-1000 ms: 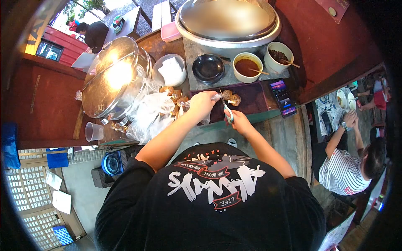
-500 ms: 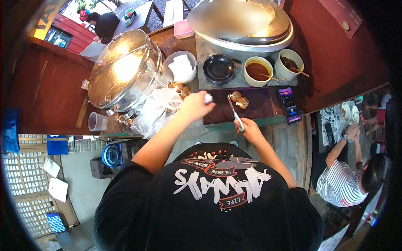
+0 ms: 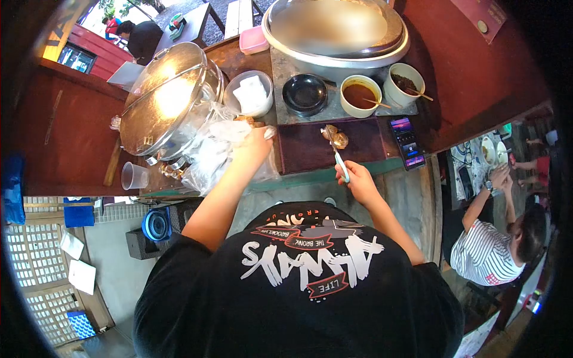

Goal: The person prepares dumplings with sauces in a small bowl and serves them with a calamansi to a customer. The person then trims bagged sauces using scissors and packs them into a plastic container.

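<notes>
My right hand [image 3: 359, 182] is closed round the handle of a pair of scissors [image 3: 340, 165] with pale blue grips. Their blades point away from me and overlap small knotted plastic bags of brown sauce [image 3: 339, 141] on a dark mat [image 3: 298, 149]. Whether the blades touch the bags I cannot tell. On the left, my left hand [image 3: 255, 145] is over a heap of clear plastic bags [image 3: 209, 152], fingers curled. A small white bit shows at its fingertips; what it is I cannot make out. More brown sauce bags are partly hidden behind that hand.
Behind the mat stand black plates [image 3: 305, 95], a sauce bowl [image 3: 360, 95], another bowl [image 3: 407, 85] and a white-lined tub [image 3: 249, 95]. A large lidded metal pot [image 3: 164, 98] is at left, a wide pan [image 3: 337, 62] at back, a phone [image 3: 407, 142] at right. A person in stripes [image 3: 492, 247] sits nearby.
My left hand has moved left, away from the mat to the heap of plastic bags. The scissors' blades now overlap the small sauce bags. The view has shifted slightly.
</notes>
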`<state>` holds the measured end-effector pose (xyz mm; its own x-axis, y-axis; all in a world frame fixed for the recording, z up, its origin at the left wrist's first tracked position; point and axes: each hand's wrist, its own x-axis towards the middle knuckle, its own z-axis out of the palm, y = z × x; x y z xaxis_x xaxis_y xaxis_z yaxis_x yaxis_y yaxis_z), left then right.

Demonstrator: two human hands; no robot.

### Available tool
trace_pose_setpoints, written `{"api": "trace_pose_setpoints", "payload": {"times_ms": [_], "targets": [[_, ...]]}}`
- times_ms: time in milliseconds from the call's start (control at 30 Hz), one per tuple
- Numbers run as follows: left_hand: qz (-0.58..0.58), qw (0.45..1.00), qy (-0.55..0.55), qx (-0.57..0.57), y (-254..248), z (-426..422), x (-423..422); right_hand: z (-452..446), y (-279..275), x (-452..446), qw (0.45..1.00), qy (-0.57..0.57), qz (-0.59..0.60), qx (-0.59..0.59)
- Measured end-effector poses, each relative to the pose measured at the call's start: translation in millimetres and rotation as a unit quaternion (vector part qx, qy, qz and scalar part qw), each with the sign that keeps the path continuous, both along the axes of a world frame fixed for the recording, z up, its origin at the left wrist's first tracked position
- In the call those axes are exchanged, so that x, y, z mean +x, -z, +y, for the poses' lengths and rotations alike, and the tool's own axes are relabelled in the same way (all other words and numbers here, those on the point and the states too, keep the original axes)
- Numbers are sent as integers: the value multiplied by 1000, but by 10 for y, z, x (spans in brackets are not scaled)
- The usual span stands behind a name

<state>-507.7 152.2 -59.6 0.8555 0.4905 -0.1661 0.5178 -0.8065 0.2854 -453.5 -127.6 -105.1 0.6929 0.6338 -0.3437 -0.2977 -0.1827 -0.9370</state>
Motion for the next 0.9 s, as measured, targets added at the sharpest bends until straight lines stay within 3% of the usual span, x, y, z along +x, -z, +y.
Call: {"api": "trace_pose_setpoints", "payload": {"times_ms": [133,400,567,767,900], "targets": [[-105,990,93,-4,35,-182,187,-44,-26,-53,1000,19,0,-2],[-69,987,127,-75,330,-439,298,-119,135,-148,1000,-20,-20,-11],[-17,996,61,-56,245,-432,223,-179,75,-158,999,-32,4,-42],[-85,996,9,-25,441,-379,168,-128,128,-82,995,-91,22,-44],[-107,992,4,-64,408,-382,141,55,265,25,986,-150,-28,-71]]}}
